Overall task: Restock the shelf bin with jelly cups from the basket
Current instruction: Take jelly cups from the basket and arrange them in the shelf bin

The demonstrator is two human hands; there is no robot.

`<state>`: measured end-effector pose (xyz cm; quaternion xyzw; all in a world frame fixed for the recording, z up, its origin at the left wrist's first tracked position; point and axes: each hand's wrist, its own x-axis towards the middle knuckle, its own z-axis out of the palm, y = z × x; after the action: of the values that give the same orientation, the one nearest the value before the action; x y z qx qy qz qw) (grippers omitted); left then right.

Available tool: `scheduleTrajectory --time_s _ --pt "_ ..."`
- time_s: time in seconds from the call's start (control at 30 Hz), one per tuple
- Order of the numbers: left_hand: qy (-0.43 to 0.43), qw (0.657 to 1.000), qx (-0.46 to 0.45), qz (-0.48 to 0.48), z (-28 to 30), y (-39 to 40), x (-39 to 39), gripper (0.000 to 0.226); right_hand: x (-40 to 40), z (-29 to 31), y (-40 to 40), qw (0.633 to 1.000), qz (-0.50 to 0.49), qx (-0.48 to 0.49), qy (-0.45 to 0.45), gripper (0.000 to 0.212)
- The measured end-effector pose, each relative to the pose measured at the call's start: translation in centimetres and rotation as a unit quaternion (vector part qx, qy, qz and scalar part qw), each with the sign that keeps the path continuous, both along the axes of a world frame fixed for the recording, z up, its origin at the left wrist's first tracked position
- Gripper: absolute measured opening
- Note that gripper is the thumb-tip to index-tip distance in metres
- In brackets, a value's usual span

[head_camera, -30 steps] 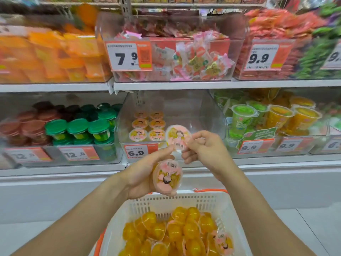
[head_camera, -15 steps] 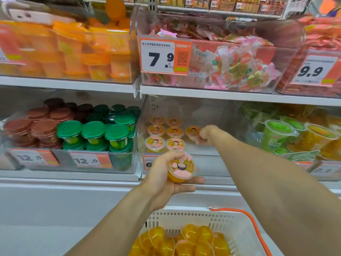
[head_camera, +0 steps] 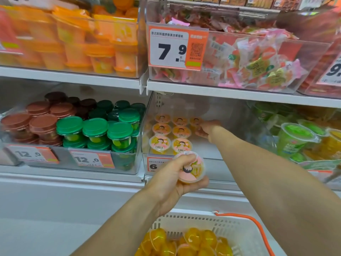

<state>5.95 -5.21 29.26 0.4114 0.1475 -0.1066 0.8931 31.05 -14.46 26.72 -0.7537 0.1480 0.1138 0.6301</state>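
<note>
- Your right hand (head_camera: 207, 128) has reached deeper into the clear shelf bin (head_camera: 230, 126) than half a second ago; it now sits at the back row, fingers closed on a jelly cup (head_camera: 196, 122) that starts a third column there.
- Whether that cup already rests on the bin floor cannot be told; the fingers cover part of it.
- Your left hand (head_camera: 175, 174) holds a second jelly cup (head_camera: 192, 168) in front of the bin's lower edge, lid tilted toward you, thumb across the top. It has stayed in nearly the same place.
- Six cups already stand in two columns at the bin's left side; the right part is bare. Judged from this, restocking is at an early stage.
- The white basket (head_camera: 239, 235) with the orange handle lies below your arms and holds many more yellow cups.
- Readable writing: the tag (head_camera: 177, 47) on the bin above shows "7.9" beside a QR code; two tags (head_camera: 90, 159) on the left read "12.0". The tag under your bin shows only "6", the rest hidden by your left hand. Cup lids carry a cartoon figure; the print is too small to read.
</note>
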Motion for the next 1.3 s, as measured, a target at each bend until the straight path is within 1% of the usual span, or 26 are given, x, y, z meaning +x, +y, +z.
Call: scheduleTrajectory --time_s 0.07,0.13,0.17,0.2,0.23,0.27,0.33,0.43,0.5,0.53,0.57,0.63,0.67,0.7,0.77,0.83,0.9,0.97,1.0,1.03,1.07,1.1,1.13,1.17,1.23,1.3 --pt "0.004 1.0 0.025 0.009 0.1 -0.1 0.0 0.037 -0.8 0.9 -0.4 0.999 0.016 -0.027 -0.021 0.016" --pt "0.003 0.997 0.083 0.005 0.2 -0.2 0.0 0.04 -2.0 2.3 -0.8 0.992 0.034 -0.103 -0.068 0.007" --pt "0.0 0.994 0.108 0.008 0.3 -0.2 -0.1 0.041 -2.8 3.0 -1.1 0.985 0.051 -0.133 -0.095 0.011" --pt "-0.006 0.992 0.125 0.017 0.3 -0.3 -0.1 0.041 -3.8 3.7 -1.5 0.979 0.082 -0.143 -0.117 0.018" --pt "-0.015 0.991 0.133 0.03 0.3 -0.5 0.0 0.041 -5.1 4.5 -2.0 0.976 0.125 -0.125 -0.127 0.022" --pt "-0.024 0.99 0.13 0.046 0.4 -0.6 0.0 0.041 -6.6 5.2 -2.6 0.971 0.174 -0.098 -0.13 0.024" --pt "-0.034 0.992 0.093 0.076 0.7 -1.0 0.0 0.044 -10.3 6.7 -4.0 0.953 0.265 -0.068 -0.132 0.033" --pt "-0.05 0.994 0.039 0.093 1.2 -1.8 -0.1 0.044 -15.1 8.7 -6.1 0.917 0.362 -0.1 -0.137 0.047" --pt "-0.072 0.991 0.06 0.091 1.1 -2.5 -0.2 0.043 -17.1 9.3 -6.9 0.894 0.402 -0.137 -0.143 0.05" --pt "-0.081 0.989 0.078 0.091 0.9 -2.7 -0.2 0.043 -17.8 9.2 -7.2 0.888 0.41 -0.144 -0.148 0.049" --pt "-0.088 0.988 0.094 0.089 0.9 -3.0 -0.3 0.042 -18.2 9.0 -7.4 0.891 0.408 -0.132 -0.149 0.045" --pt "-0.098 0.982 0.139 0.086 0.9 -3.2 -0.4 0.037 -18.5 8.5 -7.7 0.918 0.375 -0.05 -0.119 0.035" --pt "-0.103 0.976 0.175 0.08 0.8 -3.1 -0.3 0.033 -18.4 8.4 -7.7 0.933 0.347 -0.004 -0.095 0.033" --pt "-0.106 0.97 0.208 0.072 0.8 -3.1 -0.3 0.03 -18.3 8.3 -7.8 0.944 0.32 0.022 -0.078 0.032" --pt "-0.095 0.961 0.251 0.07 1.1 -2.9 -0.2 0.024 -17.9 8.1 -8.0 0.956 0.282 0.022 -0.079 0.025" --pt "-0.07 0.958 0.27 0.069 1.3 -2.6 -0.2 0.023 -17.7 7.8 -7.9 0.959 0.262 -0.005 -0.111 0.024" --pt "-0.05 0.963 0.262 0.037 1.5 -2.4 -0.2 0.031 -17.9 7.3 -7.7 0.953 0.255 -0.045 -0.158 0.029" --pt "-0.04 0.972 0.231 -0.001 1.4 -2.2 -0.3 0.052 -18.0 6.8 -7.4 0.941 0.244 -0.072 -0.221 0.026" --pt "-0.042 0.976 0.214 -0.004 1.5 -2.3 -0.3 0.055 -18.0 6.5 -7.2 0.939 0.23 -0.069 -0.245 0.022" --pt "-0.045 0.98 0.195 0.007 1.5 -2.4 -0.3 0.051 -17.9 6.4 -7.0 0.942 0.21 -0.052 -0.257 0.017" --pt "-0.048 0.982 0.18 0.03 1.6 -2.6 -0.3 0.047 -17.9 6.4 -6.8 0.947 0.192 -0.03 -0.257 0.017" --pt "-0.047 0.983 0.166 0.059 1.6 -2.7 -0.2 0.045 -17.8 6.4 -6.8 0.952 0.181 -0.012 -0.246 0.022" --pt "-0.049 0.981 0.165 0.086 1.5 -2.8 0.0 0.045 -17.9 6.6 -6.8 0.957 0.185 -0.003 -0.225 0.028" --pt "-0.054 0.979 0.166 0.107 1.4 -2.8 0.2 0.044 -18.0 6.8 -6.8 0.959 0.202 0.005 -0.2 0.028" --pt "-0.071 0.975 0.174 0.122 1.3 -2.9 0.4 0.046 -18.1 7.0 -6.8 0.959 0.235 0.029 -0.155 0.018" --pt "-0.075 0.971 0.205 0.101 1.2 -2.8 0.4 0.058 -17.8 6.8 -6.6 0.963 0.231 0.042 -0.133 0.011"
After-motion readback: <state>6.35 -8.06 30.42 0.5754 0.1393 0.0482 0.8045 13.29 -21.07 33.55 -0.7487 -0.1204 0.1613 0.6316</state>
